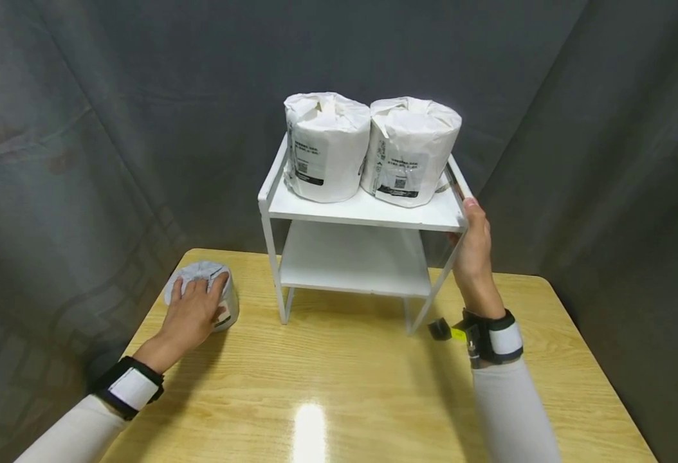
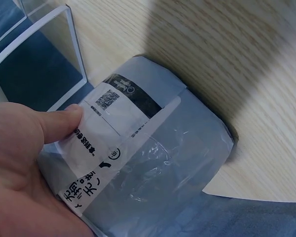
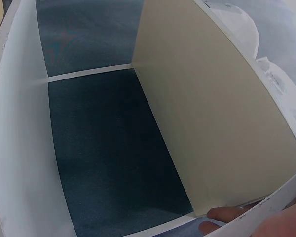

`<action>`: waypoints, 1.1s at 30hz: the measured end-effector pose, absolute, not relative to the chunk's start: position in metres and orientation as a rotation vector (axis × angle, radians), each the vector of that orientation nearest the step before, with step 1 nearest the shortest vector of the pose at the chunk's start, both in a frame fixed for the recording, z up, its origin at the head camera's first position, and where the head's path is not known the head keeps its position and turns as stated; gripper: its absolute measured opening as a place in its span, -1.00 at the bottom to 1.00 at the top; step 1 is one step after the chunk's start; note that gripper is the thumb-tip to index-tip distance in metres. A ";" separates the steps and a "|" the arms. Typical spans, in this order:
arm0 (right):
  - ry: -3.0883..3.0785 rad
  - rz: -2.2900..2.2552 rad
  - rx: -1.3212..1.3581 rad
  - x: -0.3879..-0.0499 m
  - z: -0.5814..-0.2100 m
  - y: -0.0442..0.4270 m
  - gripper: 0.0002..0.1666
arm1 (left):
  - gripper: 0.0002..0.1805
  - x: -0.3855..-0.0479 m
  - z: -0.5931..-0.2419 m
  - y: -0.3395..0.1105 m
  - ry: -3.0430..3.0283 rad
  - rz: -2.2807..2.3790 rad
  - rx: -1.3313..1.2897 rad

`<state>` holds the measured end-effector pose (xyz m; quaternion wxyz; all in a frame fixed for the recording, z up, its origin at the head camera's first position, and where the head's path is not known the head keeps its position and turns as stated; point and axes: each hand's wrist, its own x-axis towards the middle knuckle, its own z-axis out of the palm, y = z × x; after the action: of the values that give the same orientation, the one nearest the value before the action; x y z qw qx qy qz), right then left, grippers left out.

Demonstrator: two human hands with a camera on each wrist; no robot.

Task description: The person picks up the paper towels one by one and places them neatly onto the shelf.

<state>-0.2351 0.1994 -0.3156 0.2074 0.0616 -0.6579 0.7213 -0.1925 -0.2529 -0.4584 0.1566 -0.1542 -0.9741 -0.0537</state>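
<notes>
At the left of the table, my left hand [image 1: 191, 312] grips a wrapped toilet paper roll [image 1: 230, 301], fingers spread over its top. In the left wrist view the thumb presses the printed label on the roll's [image 2: 158, 173] side. A white two-tier shelf rack [image 1: 362, 254] stands near the back. My right hand [image 1: 473, 247] holds the right side of its top tier, the thumb on the rail and fingertips showing beneath in the right wrist view. On that tier two more wrapped rolls sit side by side, a left roll [image 1: 330, 157] and a right roll [image 1: 413, 161].
The rack stands on a light wood table [image 1: 246, 392]. Dark grey curtains [image 1: 211, 128] hang behind and along both sides. A small black piece with a yellow tag [image 1: 458, 334] sticks out from the right wrist strap [image 1: 492, 337].
</notes>
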 end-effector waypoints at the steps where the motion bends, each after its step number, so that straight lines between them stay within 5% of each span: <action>1: -1.832 2.007 0.170 -0.235 -0.315 0.199 -0.26 | -0.25 -0.192 -0.458 -0.253 -2.793 -0.159 -0.437; 33: -1.747 2.063 0.225 -0.237 -0.317 0.198 -0.25 | -0.12 -0.137 -0.462 -0.249 -2.619 -0.157 -0.702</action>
<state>-0.2373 0.1979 -0.3168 0.2127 0.0811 -0.6292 0.7432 -0.1368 -0.2486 -0.4618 0.2114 -0.2527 -0.9425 -0.0566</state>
